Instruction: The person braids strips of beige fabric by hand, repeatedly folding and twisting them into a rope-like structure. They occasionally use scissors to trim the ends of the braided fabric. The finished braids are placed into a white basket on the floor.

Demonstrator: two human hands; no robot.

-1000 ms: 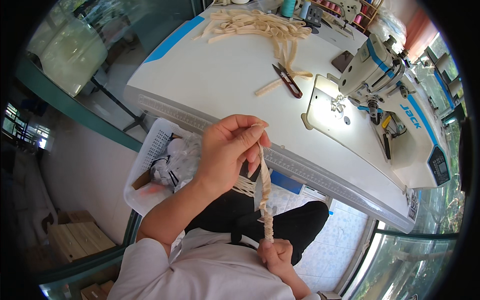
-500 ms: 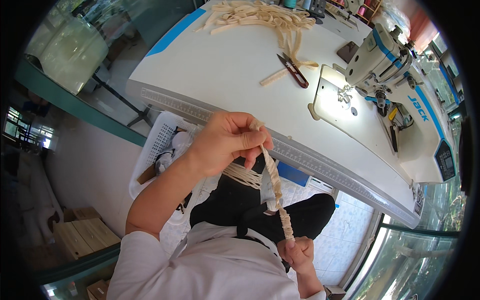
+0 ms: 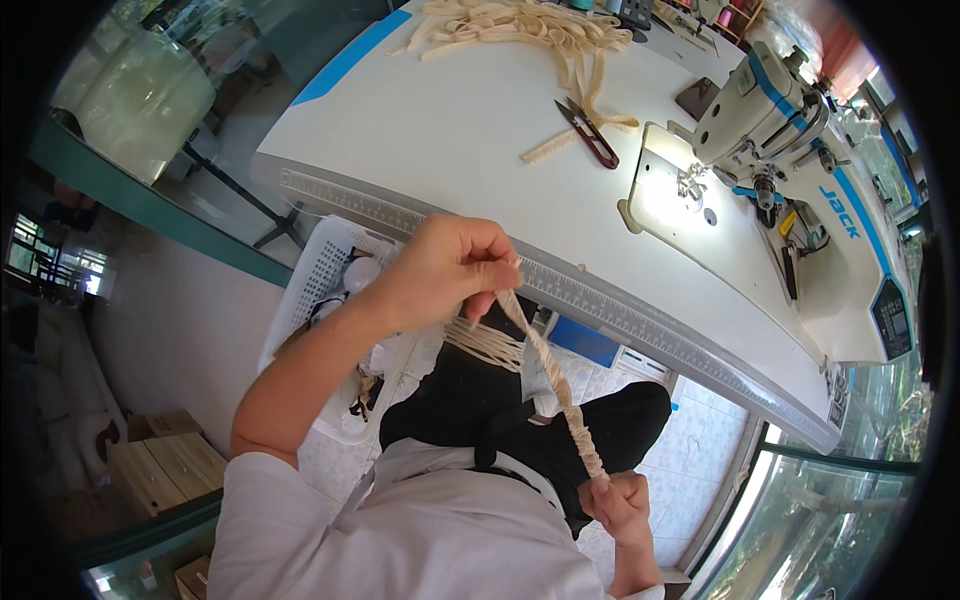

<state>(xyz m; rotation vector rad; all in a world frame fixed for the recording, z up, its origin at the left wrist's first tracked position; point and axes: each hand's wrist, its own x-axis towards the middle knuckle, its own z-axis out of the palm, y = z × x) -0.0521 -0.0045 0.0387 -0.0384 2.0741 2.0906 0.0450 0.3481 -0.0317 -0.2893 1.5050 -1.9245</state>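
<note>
A beige gathered fabric tube (image 3: 555, 378) runs taut and slanting between my two hands, in front of the table's edge. Its upper end is pinched between the thumb and fingers of my left hand (image 3: 462, 270), by the ruler strip. My right hand (image 3: 617, 500), lower and to the right, grips the other end. The fabric is smoother and twisted near the left hand, and tightly puckered near the right. Beneath it, across my dark-trousered thigh, lie several thin beige cords (image 3: 487, 345).
On the white table (image 3: 450, 130) lie a heap of beige strips (image 3: 530, 25), thread snips (image 3: 590, 135) and a short strip. A sewing machine (image 3: 800, 150) with its lamp lit stands at right. A dark phone (image 3: 697, 97) rests behind it. A white basket (image 3: 310, 285) stands below the table at left.
My hands have moved apart: the left slightly left, the right a little rightward. The fabric tube between them is now longer and more slanted.
</note>
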